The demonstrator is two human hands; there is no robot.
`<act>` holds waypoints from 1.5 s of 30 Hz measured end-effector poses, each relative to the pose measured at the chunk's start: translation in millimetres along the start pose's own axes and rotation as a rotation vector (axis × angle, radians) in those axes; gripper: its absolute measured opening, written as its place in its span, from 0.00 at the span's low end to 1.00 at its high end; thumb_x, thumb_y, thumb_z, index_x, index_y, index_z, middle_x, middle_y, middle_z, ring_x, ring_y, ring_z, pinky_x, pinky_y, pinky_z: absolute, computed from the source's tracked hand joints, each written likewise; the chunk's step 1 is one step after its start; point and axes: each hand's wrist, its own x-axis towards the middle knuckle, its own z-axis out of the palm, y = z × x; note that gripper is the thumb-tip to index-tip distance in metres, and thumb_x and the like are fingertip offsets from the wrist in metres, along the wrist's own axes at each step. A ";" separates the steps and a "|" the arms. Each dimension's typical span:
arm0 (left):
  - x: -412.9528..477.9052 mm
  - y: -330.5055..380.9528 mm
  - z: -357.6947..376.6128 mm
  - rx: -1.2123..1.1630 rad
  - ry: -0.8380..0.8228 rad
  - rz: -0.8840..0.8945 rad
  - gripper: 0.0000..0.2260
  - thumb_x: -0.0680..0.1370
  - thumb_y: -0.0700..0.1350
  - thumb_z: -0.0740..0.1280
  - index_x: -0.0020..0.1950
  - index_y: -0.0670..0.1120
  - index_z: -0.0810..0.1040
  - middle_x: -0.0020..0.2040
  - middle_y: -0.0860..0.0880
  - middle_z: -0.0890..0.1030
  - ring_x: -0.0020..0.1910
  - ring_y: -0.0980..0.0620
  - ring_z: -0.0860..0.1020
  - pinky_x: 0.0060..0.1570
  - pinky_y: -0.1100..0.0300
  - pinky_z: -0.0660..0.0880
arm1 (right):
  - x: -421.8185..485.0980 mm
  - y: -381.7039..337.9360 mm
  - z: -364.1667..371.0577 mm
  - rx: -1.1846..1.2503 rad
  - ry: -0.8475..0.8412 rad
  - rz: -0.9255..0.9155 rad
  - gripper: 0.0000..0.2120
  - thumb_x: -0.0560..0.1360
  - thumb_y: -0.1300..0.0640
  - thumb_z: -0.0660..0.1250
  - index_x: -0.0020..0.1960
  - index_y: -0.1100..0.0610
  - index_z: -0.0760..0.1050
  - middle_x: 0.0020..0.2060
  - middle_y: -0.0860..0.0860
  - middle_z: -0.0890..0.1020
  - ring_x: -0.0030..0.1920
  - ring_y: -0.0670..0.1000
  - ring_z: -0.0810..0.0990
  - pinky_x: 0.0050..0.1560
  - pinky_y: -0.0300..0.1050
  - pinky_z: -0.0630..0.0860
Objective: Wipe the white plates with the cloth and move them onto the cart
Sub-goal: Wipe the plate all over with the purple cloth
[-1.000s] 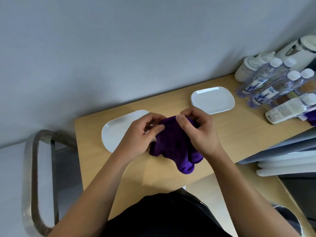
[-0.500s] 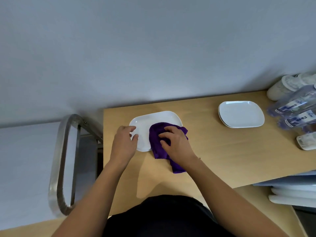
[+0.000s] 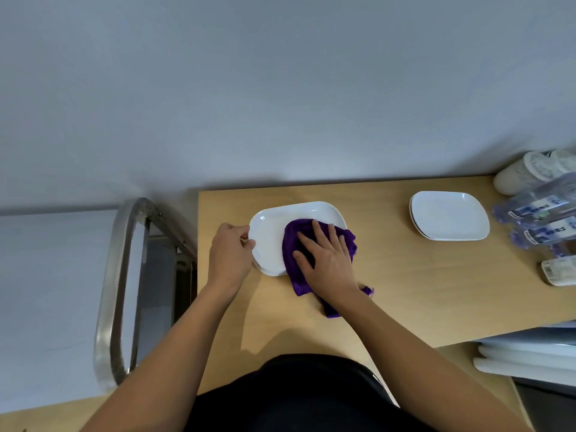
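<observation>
On the plate (image 3: 280,219) we press the cloth (image 3: 291,244) with our right hand (image 3: 327,260), fingers (image 3: 318,233) straight. Our left hand (image 3: 229,254) pinches its left rim.

Light soft, even, moderately bright, falling from above; no hard source in view. Faint diffuse shadows sit close under both forearms on desk (image 3: 405,291); dim band along desk's far edge at wall (image 3: 280,88). Mild sheen on white plate (image 3: 280,219), no blown glare. Thin highlight streak on steel cart handle (image 3: 107,294). Wide-angle warp at margins — desk edges bow, handle curves. Bottles (image 3: 539,219) at right edge smeared, soft — centre reasonably sharp.
</observation>
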 end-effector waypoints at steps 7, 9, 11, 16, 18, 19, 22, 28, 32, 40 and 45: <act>2.5 2.2 -2.7 -0.034 -0.003 0.011 0.13 0.79 0.38 0.67 0.64 0.41 0.78 0.50 0.51 0.73 0.47 0.54 0.74 0.48 0.65 0.68 | 24.2 -28.5 5.2 -0.119 -0.061 -0.114 0.25 0.83 0.45 0.52 0.79 0.45 0.54 0.80 0.50 0.48 0.79 0.59 0.44 0.76 0.58 0.44; 1.0 3.0 -1.3 -0.038 0.008 0.027 0.12 0.79 0.39 0.67 0.63 0.42 0.80 0.49 0.51 0.73 0.47 0.54 0.74 0.46 0.67 0.67 | 19.4 -34.1 7.5 -0.112 -0.060 -0.180 0.24 0.83 0.46 0.53 0.78 0.45 0.57 0.80 0.49 0.50 0.79 0.58 0.45 0.76 0.58 0.45; 0.0 3.5 -0.5 -0.046 0.021 0.046 0.09 0.80 0.39 0.66 0.59 0.43 0.82 0.47 0.50 0.73 0.45 0.53 0.74 0.43 0.67 0.67 | 13.8 -36.9 9.4 -0.078 -0.077 -0.239 0.23 0.83 0.47 0.53 0.77 0.45 0.59 0.79 0.47 0.53 0.79 0.57 0.46 0.77 0.57 0.45; 0.6 -1.3 0.6 -0.068 0.013 0.045 0.10 0.80 0.41 0.67 0.60 0.44 0.81 0.49 0.49 0.75 0.47 0.52 0.76 0.47 0.64 0.69 | -1.1 -34.3 9.5 -0.033 -0.100 -0.214 0.22 0.84 0.48 0.50 0.78 0.47 0.59 0.79 0.47 0.53 0.79 0.56 0.46 0.77 0.57 0.46; 1.1 -3.7 1.2 -0.080 0.010 0.017 0.13 0.79 0.40 0.67 0.64 0.43 0.79 0.52 0.49 0.76 0.49 0.52 0.76 0.50 0.63 0.70 | -9.4 -31.8 8.7 -0.095 -0.120 -0.148 0.25 0.83 0.45 0.46 0.79 0.47 0.55 0.80 0.48 0.49 0.79 0.57 0.44 0.78 0.57 0.46; 1.3 -4.5 1.4 -0.084 0.011 0.006 0.14 0.79 0.40 0.67 0.65 0.43 0.79 0.52 0.49 0.76 0.49 0.53 0.76 0.51 0.63 0.70 | -12.4 -29.5 8.5 -0.115 -0.131 -0.104 0.25 0.83 0.45 0.46 0.79 0.47 0.53 0.80 0.49 0.48 0.79 0.57 0.43 0.78 0.57 0.45; 1.9 -5.8 0.9 -0.098 0.014 -0.004 0.15 0.79 0.39 0.67 0.65 0.42 0.78 0.51 0.50 0.75 0.48 0.53 0.75 0.51 0.63 0.69 | -13.1 -19.6 4.2 -0.111 -0.122 0.032 0.26 0.83 0.43 0.48 0.79 0.47 0.51 0.80 0.50 0.46 0.79 0.59 0.42 0.77 0.56 0.43; 0.3 -6.1 3.5 -0.107 0.017 0.033 0.13 0.78 0.37 0.68 0.63 0.40 0.80 0.45 0.52 0.73 0.47 0.53 0.75 0.47 0.64 0.68 | 22.6 -7.4 -1.6 -0.119 -0.046 0.129 0.28 0.83 0.47 0.49 0.80 0.54 0.48 0.79 0.56 0.44 0.78 0.63 0.41 0.77 0.57 0.41; 2.2 -1.6 4.3 -0.101 0.024 0.047 0.13 0.78 0.36 0.68 0.63 0.39 0.80 0.46 0.51 0.73 0.46 0.53 0.75 0.46 0.67 0.67 | 45.6 -15.8 -3.0 -0.089 -0.042 0.148 0.28 0.83 0.47 0.50 0.80 0.54 0.48 0.79 0.55 0.44 0.77 0.64 0.40 0.76 0.59 0.40; 6.8 -1.8 1.7 -0.133 0.032 0.051 0.10 0.78 0.38 0.68 0.59 0.40 0.81 0.42 0.54 0.73 0.40 0.59 0.73 0.38 0.76 0.68 | 45.2 -46.3 4.1 -0.136 -0.050 -0.089 0.25 0.83 0.51 0.51 0.79 0.50 0.52 0.80 0.51 0.47 0.78 0.60 0.44 0.77 0.58 0.45; 8.6 -3.0 -0.7 -0.131 0.030 0.071 0.09 0.79 0.39 0.67 0.58 0.42 0.83 0.41 0.55 0.72 0.39 0.60 0.72 0.39 0.78 0.67 | 30.7 -57.6 10.4 -0.031 -0.053 -0.218 0.22 0.82 0.58 0.54 0.76 0.51 0.63 0.78 0.47 0.56 0.79 0.56 0.48 0.77 0.55 0.46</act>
